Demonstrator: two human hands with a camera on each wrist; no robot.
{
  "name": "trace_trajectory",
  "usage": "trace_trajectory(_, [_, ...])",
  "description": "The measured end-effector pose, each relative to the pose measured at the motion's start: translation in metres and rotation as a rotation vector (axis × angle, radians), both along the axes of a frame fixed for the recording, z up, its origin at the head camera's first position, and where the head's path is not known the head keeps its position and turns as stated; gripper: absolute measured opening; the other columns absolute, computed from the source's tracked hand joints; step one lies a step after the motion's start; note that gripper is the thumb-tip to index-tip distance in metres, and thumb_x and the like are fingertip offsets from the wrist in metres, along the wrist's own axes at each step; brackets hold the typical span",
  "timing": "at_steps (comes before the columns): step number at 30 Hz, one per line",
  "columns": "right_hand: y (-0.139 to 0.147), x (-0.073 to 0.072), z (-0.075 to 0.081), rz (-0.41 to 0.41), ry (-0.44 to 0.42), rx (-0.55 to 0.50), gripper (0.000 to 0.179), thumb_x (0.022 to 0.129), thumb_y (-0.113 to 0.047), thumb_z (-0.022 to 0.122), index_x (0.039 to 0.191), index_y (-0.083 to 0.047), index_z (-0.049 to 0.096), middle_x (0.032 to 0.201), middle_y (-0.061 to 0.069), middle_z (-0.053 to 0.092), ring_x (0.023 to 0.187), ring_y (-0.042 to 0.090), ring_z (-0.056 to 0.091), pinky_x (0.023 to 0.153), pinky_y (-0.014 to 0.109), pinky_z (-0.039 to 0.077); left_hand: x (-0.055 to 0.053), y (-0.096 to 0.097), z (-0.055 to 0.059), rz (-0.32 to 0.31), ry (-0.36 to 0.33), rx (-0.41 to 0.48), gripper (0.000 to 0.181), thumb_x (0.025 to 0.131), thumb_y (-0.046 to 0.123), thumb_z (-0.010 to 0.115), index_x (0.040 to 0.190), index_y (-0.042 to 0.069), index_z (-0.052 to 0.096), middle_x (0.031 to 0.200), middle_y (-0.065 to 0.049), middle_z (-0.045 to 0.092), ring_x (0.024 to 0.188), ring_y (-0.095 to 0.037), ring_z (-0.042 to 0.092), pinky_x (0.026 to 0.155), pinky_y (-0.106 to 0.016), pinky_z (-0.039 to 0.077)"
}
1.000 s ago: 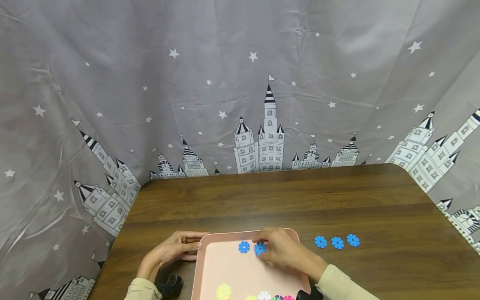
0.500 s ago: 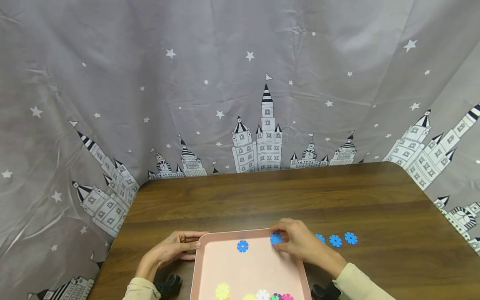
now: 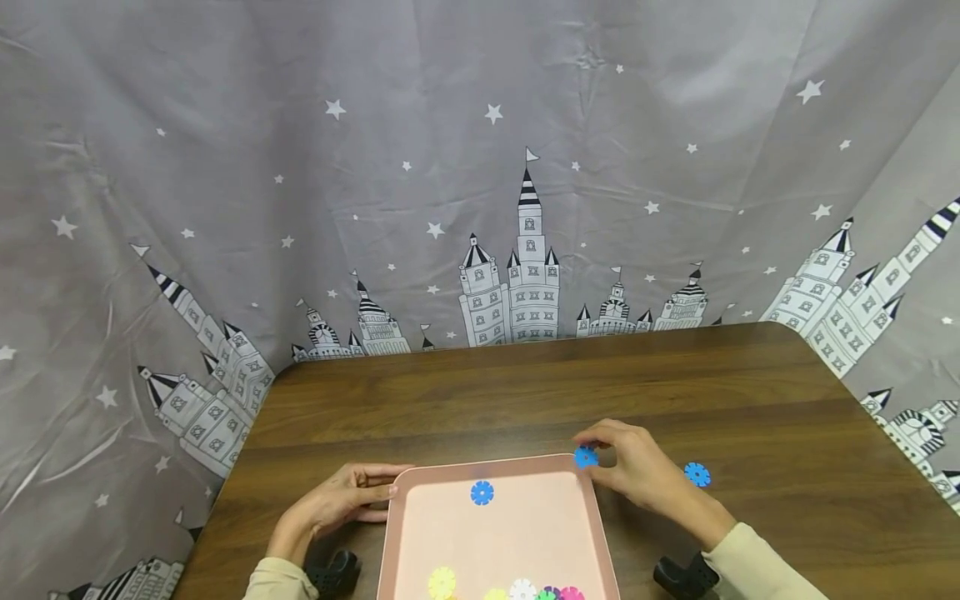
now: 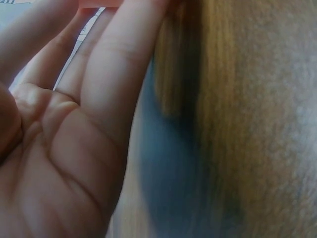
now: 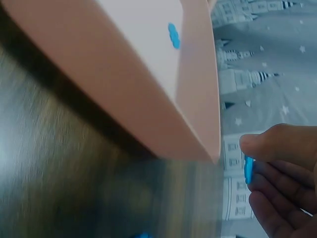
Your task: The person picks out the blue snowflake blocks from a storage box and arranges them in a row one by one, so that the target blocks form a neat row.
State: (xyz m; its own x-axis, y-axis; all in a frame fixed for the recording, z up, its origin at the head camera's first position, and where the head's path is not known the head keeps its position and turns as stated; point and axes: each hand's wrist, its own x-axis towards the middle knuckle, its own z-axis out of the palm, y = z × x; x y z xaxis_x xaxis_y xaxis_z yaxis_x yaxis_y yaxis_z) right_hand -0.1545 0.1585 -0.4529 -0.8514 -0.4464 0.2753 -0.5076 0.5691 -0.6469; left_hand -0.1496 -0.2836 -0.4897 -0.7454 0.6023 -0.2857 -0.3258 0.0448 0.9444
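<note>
My left hand (image 3: 341,504) holds the left rim of a pink tray (image 3: 397,533) near its far corner; in the left wrist view its long fingers (image 4: 111,64) reach to a sliver of pink. Above the tray's far right corner, my right hand (image 3: 648,471) pinches a blue notched disc (image 3: 587,457) between thumb and fingertips. The right wrist view shows that disc (image 5: 248,169) edge-on, just beyond the tray corner. Another blue notched disc (image 3: 482,492) lies inside the tray near its far wall.
Yellow (image 3: 442,582), white (image 3: 522,590), pink and other coloured discs lie at the tray's near end, partly cut off. One blue disc (image 3: 697,474) shows on the wooden table (image 3: 480,408) right of my right hand. A grey castle-print curtain (image 3: 390,167) hangs behind.
My right hand has carried the blue disc out of the tray's inside, rightward and up to its far right corner, now covering some table discs. The left hand stays at the rim.
</note>
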Motion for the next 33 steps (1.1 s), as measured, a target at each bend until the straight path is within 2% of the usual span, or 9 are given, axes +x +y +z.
trace_trajectory(9, [0.029, 0.003, 0.001, -0.111, 0.027, 0.018, 0.033, 0.076, 0.000, 0.082, 0.106, -0.004, 0.072, 0.101, -0.002, 0.069, 0.093, 0.020, 0.066, 0.081, 0.039, 0.057, 0.000, -0.001, 0.002, 0.019, -0.003, -0.017, 0.039, 0.101, 0.005, 0.054, 0.139, -0.001, 0.054, 0.127, -0.010, 0.064, 0.111, -0.018, 0.061, 0.091, -0.043, 0.054])
trace_trajectory(14, [0.048, 0.007, -0.004, -0.166, 0.056, 0.045, 0.034, 0.073, 0.000, 0.084, 0.104, -0.003, 0.072, 0.098, -0.002, 0.069, 0.090, 0.022, 0.067, 0.078, 0.039, 0.057, 0.000, 0.000, 0.001, 0.011, 0.000, -0.012, 0.039, 0.101, 0.006, 0.054, 0.139, -0.002, 0.053, 0.127, -0.012, 0.064, 0.111, -0.019, 0.061, 0.092, -0.043, 0.054])
trace_trajectory(21, [0.075, 0.012, -0.013, -0.240, 0.047, 0.074, 0.035, 0.072, -0.002, 0.085, 0.105, -0.005, 0.073, 0.100, -0.002, 0.069, 0.087, 0.021, 0.068, 0.075, 0.035, 0.058, -0.001, 0.000, 0.002, 0.003, -0.002, -0.008, 0.038, 0.101, 0.005, 0.053, 0.139, 0.002, 0.055, 0.128, -0.009, 0.064, 0.112, -0.018, 0.061, 0.092, -0.044, 0.054])
trace_trajectory(25, [0.088, 0.016, -0.017, -0.278, 0.057, 0.082, 0.035, 0.072, -0.003, 0.085, 0.105, -0.006, 0.074, 0.100, -0.001, 0.070, 0.086, 0.020, 0.068, 0.072, 0.032, 0.057, -0.001, 0.000, 0.003, -0.002, 0.005, -0.002, 0.039, 0.101, 0.005, 0.052, 0.140, -0.003, 0.052, 0.129, -0.010, 0.063, 0.112, -0.018, 0.060, 0.092, -0.044, 0.054])
trace_trajectory(28, [0.097, 0.017, -0.021, -0.304, 0.073, 0.096, 0.036, 0.072, -0.003, 0.085, 0.106, -0.007, 0.074, 0.100, -0.001, 0.070, 0.087, 0.020, 0.068, 0.073, 0.033, 0.058, 0.000, 0.000, 0.003, 0.002, 0.003, -0.007, 0.041, 0.101, 0.006, 0.053, 0.140, -0.004, 0.050, 0.129, -0.012, 0.063, 0.112, -0.018, 0.061, 0.092, -0.044, 0.054])
trace_trajectory(33, [0.113, 0.021, -0.025, -0.352, 0.066, 0.134, 0.036, 0.071, -0.005, 0.086, 0.106, -0.007, 0.074, 0.100, 0.001, 0.070, 0.088, 0.025, 0.068, 0.074, 0.040, 0.057, 0.000, 0.001, 0.003, 0.010, -0.011, -0.019, 0.039, 0.101, 0.006, 0.054, 0.139, 0.000, 0.054, 0.128, -0.011, 0.063, 0.112, -0.018, 0.061, 0.092, -0.044, 0.054])
